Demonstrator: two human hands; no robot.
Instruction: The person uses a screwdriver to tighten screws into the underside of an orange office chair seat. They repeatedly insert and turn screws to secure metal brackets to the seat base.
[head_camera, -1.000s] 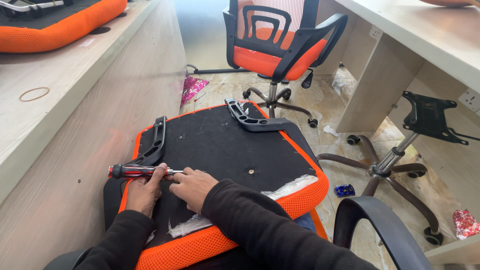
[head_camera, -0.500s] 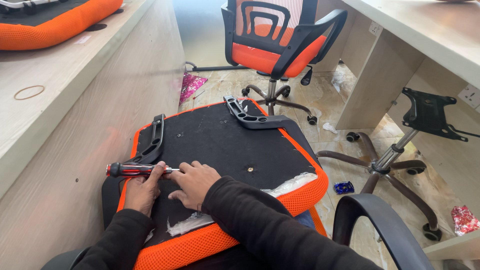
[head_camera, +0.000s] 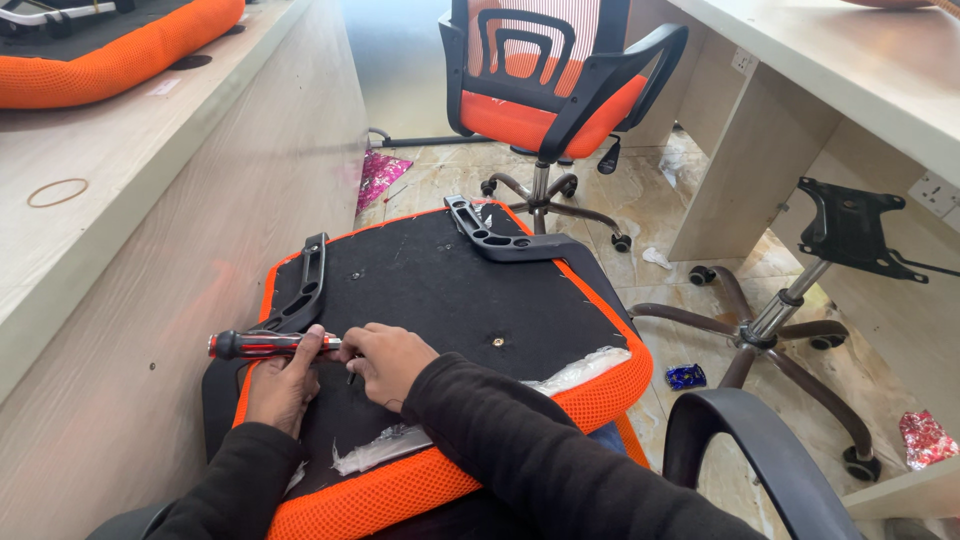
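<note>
Over an upturned orange seat pan (head_camera: 450, 300), a screwdriver (head_camera: 270, 345) is held crosswise, handle leftward, pinched by left-hand fingers (head_camera: 312, 340); right-hand fingers (head_camera: 362, 345) are curled at its tip.

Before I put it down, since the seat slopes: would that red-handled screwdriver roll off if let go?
Probably. The screwdriver has a rounded handle, and the seat underside it lies across looks tilted, so it may roll. The left hand steadies it now. It looks stiff and light enough.

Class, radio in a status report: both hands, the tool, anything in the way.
Left hand holds the red-handled screwdriver. Right hand at its tip, on the upturned seat cushion. Black armrest bracket close beside the hands.
</note>
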